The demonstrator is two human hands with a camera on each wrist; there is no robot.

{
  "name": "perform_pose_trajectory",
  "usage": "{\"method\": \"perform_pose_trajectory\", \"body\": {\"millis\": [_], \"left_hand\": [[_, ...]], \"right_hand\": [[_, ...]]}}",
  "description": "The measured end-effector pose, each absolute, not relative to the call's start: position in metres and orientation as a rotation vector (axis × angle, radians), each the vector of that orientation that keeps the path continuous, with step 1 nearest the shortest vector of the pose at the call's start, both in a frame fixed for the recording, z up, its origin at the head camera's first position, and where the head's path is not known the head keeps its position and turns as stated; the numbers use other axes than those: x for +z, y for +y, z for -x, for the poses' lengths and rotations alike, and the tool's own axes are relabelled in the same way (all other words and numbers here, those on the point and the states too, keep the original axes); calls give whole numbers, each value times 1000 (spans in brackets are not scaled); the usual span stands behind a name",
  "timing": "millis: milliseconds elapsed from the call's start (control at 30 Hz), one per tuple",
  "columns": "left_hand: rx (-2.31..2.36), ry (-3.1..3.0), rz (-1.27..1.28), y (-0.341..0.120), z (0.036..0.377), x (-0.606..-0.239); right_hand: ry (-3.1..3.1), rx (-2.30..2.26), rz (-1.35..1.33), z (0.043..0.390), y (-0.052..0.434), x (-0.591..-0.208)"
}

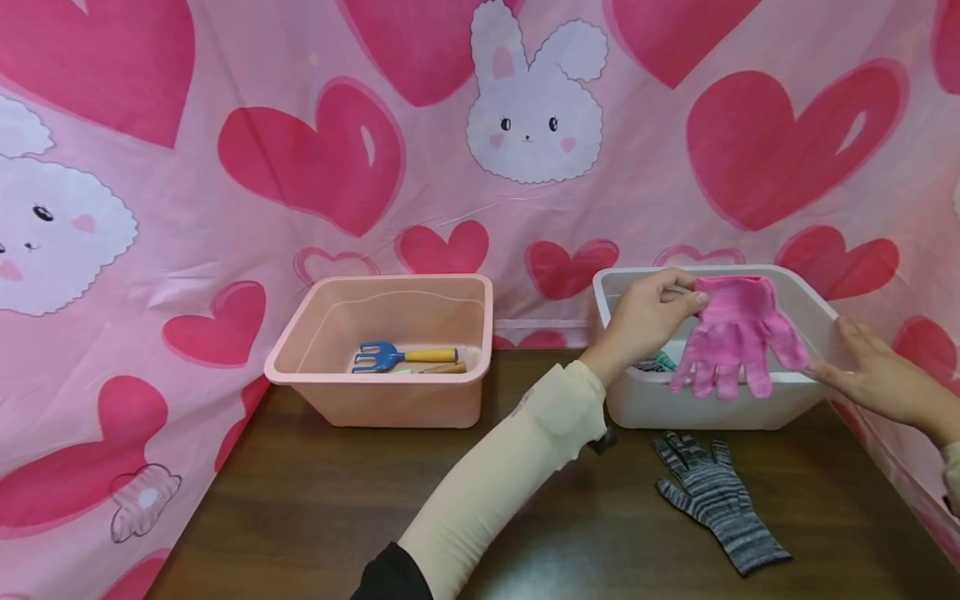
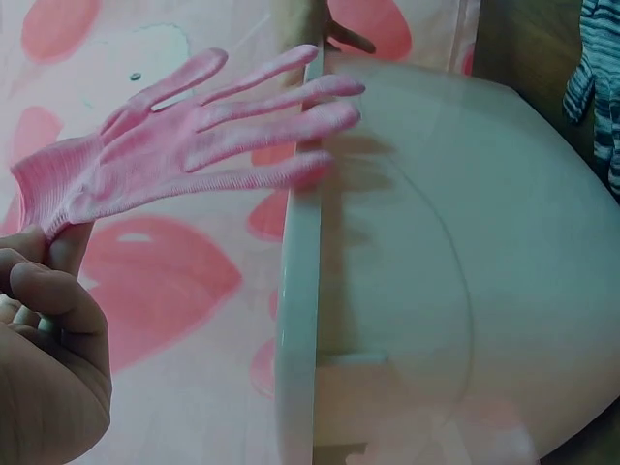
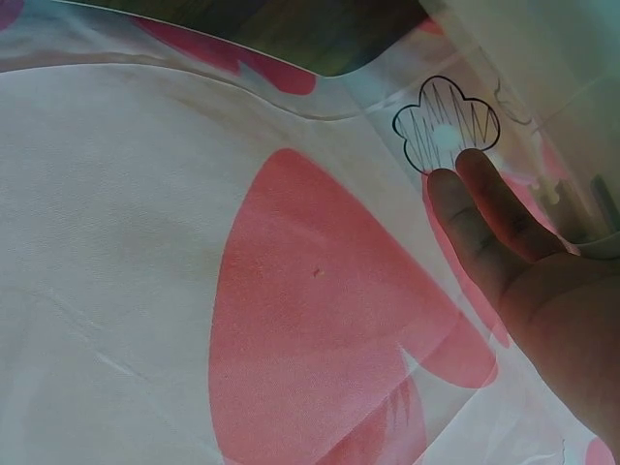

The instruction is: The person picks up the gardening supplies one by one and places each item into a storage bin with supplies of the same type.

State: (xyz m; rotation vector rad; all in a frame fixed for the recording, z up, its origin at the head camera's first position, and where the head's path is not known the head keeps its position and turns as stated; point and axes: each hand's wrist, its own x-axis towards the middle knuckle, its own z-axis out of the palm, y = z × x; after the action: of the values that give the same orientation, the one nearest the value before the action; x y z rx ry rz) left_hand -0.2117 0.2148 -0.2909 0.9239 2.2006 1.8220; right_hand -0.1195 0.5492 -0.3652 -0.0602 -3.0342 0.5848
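My left hand [image 1: 692,300] pinches the cuff of a pink knit glove [image 1: 735,337] and holds it up over the white bin [image 1: 705,410]. The glove's fingers hang down across the bin's front rim. The left wrist view shows the pink glove [image 2: 184,145] spread flat beside the bin's rim [image 2: 300,291], its cuff between my thumb and fingers [image 2: 48,262]. With its fingers straight, my right hand [image 1: 840,354] rests against the bin's right side. In the right wrist view, only a fingertip [image 3: 475,213] shows against the heart-print cloth.
A grey striped glove [image 1: 712,500] lies on the dark wooden table in front of the white bin. More gloves [image 1: 656,362] lie inside that bin. At the left, a pink bin [image 1: 375,400] holds a blue hand rake [image 1: 390,357]. Heart-print cloth walls the table in.
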Motion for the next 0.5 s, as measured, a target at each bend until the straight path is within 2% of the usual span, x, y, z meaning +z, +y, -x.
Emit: {"method": "perform_pose_trajectory", "body": {"millis": [500], "left_hand": [[1948, 2156, -826, 229, 237, -285]], "right_hand": [[-3069, 619, 128, 117, 542, -360]]}}
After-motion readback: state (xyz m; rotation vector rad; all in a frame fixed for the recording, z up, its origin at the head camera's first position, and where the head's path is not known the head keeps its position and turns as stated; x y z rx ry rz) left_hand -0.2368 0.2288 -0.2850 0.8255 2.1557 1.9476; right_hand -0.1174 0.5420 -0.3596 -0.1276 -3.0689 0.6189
